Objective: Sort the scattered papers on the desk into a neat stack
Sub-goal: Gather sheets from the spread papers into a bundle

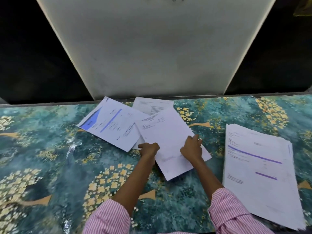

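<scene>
A mostly blank white sheet [168, 132] lies tilted at the middle of the desk. My right hand [192, 147] rests on its right part, fingers spread flat. My left hand [149, 148] grips its left edge, fingers curled at the paper's border. Under and beside it lie a sheet with a blue band [109, 123] to the left and a printed sheet [152, 104] at the back. A stack of papers [260, 168] with purple lines lies at the right.
The desk carries a teal cloth with yellow flowers [50, 149]. A pale upright panel [152, 48] rises behind the desk's back edge, with dark space on both sides. My sleeves are pink-striped.
</scene>
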